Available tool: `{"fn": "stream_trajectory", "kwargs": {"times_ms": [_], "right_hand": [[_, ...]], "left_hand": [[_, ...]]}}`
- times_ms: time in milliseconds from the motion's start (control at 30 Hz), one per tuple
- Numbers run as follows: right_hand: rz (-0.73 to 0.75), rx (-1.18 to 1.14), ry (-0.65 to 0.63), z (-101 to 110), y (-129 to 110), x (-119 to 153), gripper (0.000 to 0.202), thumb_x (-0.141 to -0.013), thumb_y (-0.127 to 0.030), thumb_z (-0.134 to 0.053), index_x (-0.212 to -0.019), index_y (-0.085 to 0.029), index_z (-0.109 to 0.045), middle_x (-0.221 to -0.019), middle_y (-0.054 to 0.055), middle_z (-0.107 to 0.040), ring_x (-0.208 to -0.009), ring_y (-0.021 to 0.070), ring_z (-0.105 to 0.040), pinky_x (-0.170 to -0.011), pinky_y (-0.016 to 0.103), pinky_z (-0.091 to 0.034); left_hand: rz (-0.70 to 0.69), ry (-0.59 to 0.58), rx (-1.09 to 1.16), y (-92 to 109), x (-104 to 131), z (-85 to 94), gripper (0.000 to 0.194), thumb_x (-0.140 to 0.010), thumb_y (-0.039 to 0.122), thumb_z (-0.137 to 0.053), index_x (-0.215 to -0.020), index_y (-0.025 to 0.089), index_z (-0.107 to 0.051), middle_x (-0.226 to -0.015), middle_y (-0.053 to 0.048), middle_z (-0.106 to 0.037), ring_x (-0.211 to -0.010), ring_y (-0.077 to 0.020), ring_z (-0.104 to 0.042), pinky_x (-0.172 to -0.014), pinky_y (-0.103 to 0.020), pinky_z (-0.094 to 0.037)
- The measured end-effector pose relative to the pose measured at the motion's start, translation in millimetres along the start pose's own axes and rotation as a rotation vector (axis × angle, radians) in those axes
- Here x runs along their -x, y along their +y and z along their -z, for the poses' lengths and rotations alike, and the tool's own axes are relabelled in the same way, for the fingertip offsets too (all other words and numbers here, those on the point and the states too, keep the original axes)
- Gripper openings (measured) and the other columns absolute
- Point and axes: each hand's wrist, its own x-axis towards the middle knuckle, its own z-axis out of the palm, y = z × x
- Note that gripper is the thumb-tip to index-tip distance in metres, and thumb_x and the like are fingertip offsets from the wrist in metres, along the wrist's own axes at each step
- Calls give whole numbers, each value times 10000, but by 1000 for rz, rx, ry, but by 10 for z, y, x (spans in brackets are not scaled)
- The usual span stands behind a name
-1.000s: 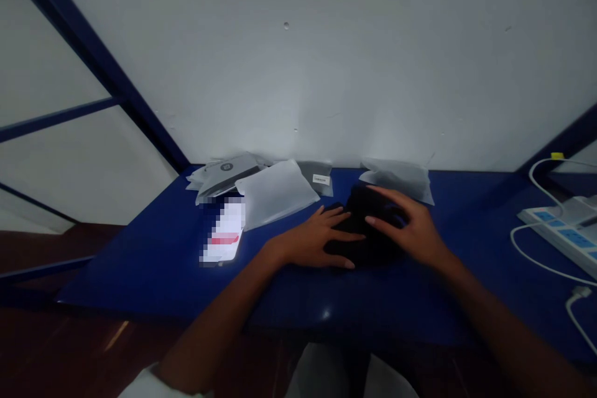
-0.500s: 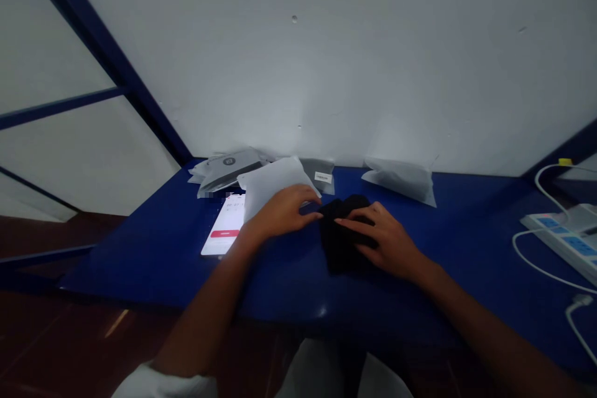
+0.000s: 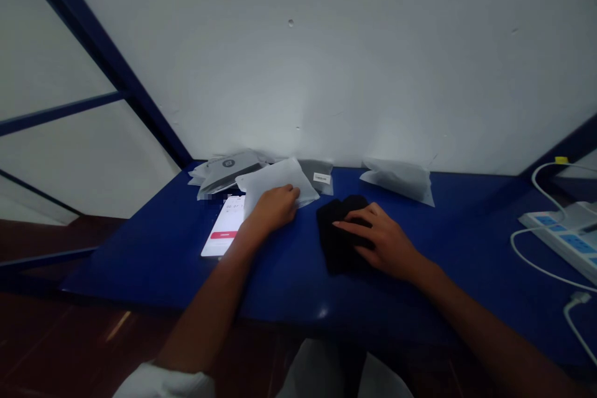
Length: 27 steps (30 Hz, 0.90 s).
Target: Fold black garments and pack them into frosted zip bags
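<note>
Right hand (image 3: 380, 241) flat, open, pinning folded black cloth (image 3: 338, 236) to worktop (image 3: 289, 273); left hand (image 3: 275, 206) curled on white pouch (image 3: 275, 183), grip unclear.

I can't read any text here. Phone (image 3: 225, 226) screen shows digits and a red bar, too blurred. Right of the phone, small white label (image 3: 321, 178) on grey pouch (image 3: 318, 173): print too small. Round logo (image 3: 228, 163) behind the phone: unreadable.

The right hand (image 3: 380, 241) covers much of the black cloth (image 3: 336, 237). The phone (image 3: 225, 226) screen text is too small to read (top edge blurred). The power strip (image 3: 564, 231) runs off the right edge.
</note>
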Motion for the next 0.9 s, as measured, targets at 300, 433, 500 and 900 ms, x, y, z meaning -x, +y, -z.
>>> {"fn": "stream_trajectory", "kwargs": {"times_ms": [300, 433, 500, 900], "right_hand": [[40, 40, -25, 0, -21, 3, 508, -799, -77, -582, -1285, -223, -610, -1134, 97, -632, -960, 255, -497, -819, 445, -528], [68, 80, -28, 2, -29, 0, 504, -793, -75, -587, -1281, -200, -615, -1112, 110, -636, -945, 260, -496, -810, 450, -532], [82, 106, -31, 2, -36, -3, 509, -788, -68, -585, -1280, -192, -615, -1109, 114, -638, -943, 263, -499, -801, 448, -536], [82, 114, -31, 15, -47, -10, 497, -791, -76, -576, -1273, -187, -618, -1107, 121, -650, -942, 260, -526, -800, 453, -545]], "left_hand": [[-10, -13, 23, -15, -40, -52, 234, -809, 133, -488, -961, 164, -663, -984, -142, -689, -893, -278, -637, -806, -386, -462], [-34, -33, -93, -17, -57, -59, 254, -791, 129, -485, -963, 148, -671, -961, -137, -702, -869, -264, -647, -737, -347, -462], [-42, -37, -128, -12, -61, -59, 263, -784, 122, -484, -967, 138, -672, -973, -134, -703, -864, -262, -650, -708, -337, -458], [-60, -35, -159, 16, -56, -24, 244, -851, 145, -467, -938, 130, -694, -996, -125, -686, -850, -236, -639, -673, -309, -427]]}}
